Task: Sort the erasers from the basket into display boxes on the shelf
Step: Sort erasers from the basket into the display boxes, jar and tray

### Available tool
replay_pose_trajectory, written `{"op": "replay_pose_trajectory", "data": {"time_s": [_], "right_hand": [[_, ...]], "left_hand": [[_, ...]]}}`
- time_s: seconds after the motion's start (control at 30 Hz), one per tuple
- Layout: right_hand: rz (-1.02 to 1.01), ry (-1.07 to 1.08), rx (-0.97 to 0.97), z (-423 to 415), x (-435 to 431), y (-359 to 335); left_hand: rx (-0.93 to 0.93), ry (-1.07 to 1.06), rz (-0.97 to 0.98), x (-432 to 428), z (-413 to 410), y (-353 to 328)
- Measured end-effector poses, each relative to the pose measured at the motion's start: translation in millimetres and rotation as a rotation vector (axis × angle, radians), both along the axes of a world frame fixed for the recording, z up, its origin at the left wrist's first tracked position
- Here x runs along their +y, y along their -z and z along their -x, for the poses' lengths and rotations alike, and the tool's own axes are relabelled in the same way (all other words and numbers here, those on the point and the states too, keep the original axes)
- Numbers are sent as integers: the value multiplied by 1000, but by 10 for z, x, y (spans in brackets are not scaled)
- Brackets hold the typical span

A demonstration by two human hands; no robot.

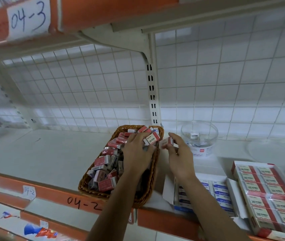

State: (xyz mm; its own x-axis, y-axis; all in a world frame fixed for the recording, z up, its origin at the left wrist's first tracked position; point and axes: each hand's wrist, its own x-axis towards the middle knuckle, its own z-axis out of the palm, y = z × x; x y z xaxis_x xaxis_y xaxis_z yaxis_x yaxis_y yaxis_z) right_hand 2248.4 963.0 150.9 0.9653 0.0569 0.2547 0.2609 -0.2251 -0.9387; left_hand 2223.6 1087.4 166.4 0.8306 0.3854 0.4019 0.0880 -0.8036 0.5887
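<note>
A wicker basket [86, 185] on the shelf holds several red-sleeved erasers [106, 185]. My left hand [137, 152] is over the basket's far end and holds a red-and-white 2B eraser [152, 138]. Just right of the basket rim, my right hand [180, 157] pinches a smaller red-and-white eraser [166, 142]. At the right front stand two display boxes: a white one with blue erasers [221, 193] and a red one with 2B erasers [266, 193].
A clear round plastic jar [199, 136] with small items stands behind my right hand. A clear lid [272, 153] lies to its right. The shelf [51, 153] has an orange front edge labelled 04-2. A wire grid forms the back.
</note>
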Motion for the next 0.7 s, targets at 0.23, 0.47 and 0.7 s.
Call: {"op": "replay_pose_trajectory", "data": {"time_s": [0.23, 0.47, 0.7], "right_hand": [[-444, -63, 178, 116, -610, -122], [-436, 32, 121, 227, -1240, -111], [-221, 212, 133, 337, -1848, -103]], "left_hand": [[-96, 197, -151, -466, 7, -170], [-75, 392, -48, -1027, 17, -141], [26, 506, -13, -1508, 6, -99]]}}
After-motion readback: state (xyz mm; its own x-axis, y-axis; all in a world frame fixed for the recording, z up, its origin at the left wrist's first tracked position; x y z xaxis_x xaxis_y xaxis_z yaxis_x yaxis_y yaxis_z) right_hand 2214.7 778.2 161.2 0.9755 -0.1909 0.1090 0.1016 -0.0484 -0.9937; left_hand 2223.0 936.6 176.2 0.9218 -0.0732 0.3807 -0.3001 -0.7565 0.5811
